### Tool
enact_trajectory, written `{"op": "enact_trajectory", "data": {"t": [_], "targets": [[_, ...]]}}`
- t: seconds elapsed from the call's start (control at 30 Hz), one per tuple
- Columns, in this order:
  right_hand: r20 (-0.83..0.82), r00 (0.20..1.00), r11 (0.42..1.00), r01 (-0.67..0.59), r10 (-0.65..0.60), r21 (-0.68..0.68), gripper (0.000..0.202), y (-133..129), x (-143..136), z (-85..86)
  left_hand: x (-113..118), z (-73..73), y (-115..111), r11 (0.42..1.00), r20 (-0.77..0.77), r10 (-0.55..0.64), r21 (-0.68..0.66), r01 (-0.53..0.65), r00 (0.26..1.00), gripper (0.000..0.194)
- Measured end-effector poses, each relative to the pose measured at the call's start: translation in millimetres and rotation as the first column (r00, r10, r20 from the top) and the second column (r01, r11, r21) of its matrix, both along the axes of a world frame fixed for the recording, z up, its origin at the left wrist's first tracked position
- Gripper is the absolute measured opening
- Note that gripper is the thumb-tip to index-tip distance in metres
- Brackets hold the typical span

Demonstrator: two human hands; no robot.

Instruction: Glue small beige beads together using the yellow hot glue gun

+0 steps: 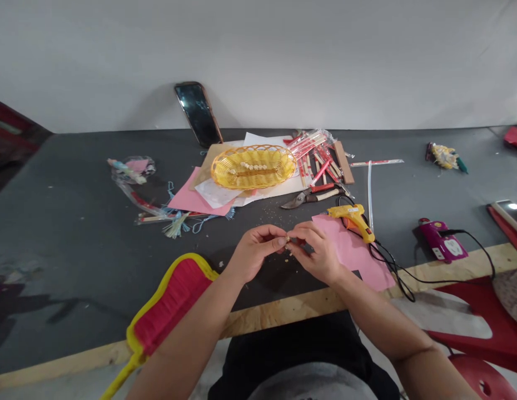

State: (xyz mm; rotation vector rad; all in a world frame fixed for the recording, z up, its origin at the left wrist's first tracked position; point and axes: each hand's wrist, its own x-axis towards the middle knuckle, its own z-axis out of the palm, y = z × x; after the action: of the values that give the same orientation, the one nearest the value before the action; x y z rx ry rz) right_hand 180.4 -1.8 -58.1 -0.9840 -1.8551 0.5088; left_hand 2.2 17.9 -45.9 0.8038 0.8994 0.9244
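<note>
My left hand (258,250) and my right hand (314,250) meet over the front of the dark table, both closed in a pinch. A small pale yellowish piece (288,239) sits between their fingertips; it is too small to name. Pale crumbs lie on the table around the hands. Behind them, a yellow woven basket (229,180) holds a short row of small pale pieces (254,166). Pruning shears (311,197) with red and cream handles lie just beyond my right hand. A yellow glue gun (352,216) rests on pink paper (339,244) to its right.
Wrapped chopsticks (314,150) are heaped beside the basket. A phone (199,114) leans on the wall. Blue tassels (179,225) lie to the left. A red and yellow fan-shaped item (170,305) is by my left forearm. A purple power adapter (443,240) trails a black cable.
</note>
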Motion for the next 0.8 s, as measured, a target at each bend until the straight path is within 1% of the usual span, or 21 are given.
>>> {"op": "enact_trajectory", "data": {"t": [0.13,0.27,0.43,0.6,0.8], "targets": [[0.023,1.000,0.999,0.009,-0.010,0.032,0.017,1.2,0.7,-0.3,-0.1,0.4,0.5,0.999,0.000,-0.011,-0.034,0.011,1.000,0.031],[0.029,1.000,0.999,0.002,-0.003,0.045,0.016,1.2,1.3,1.0,0.3,1.3,1.0,1.000,-0.004,-0.007,-0.022,0.007,1.000,0.031],[0.009,1.000,1.000,-0.011,0.010,0.006,0.016,-0.1,2.6,1.4,0.7,1.3,0.5,0.999,0.003,-0.017,-0.038,0.017,1.000,0.032],[0.001,1.000,1.000,-0.023,0.023,0.001,0.017,-0.6,3.6,1.5,-0.1,0.2,0.4,0.997,0.020,-0.046,-0.060,0.047,0.999,0.033],[0.011,1.000,0.998,-0.009,0.008,0.057,0.015,0.6,2.8,3.8,-2.1,-0.2,0.7,0.997,-0.008,-0.058,-0.044,0.058,0.998,0.029]]}}
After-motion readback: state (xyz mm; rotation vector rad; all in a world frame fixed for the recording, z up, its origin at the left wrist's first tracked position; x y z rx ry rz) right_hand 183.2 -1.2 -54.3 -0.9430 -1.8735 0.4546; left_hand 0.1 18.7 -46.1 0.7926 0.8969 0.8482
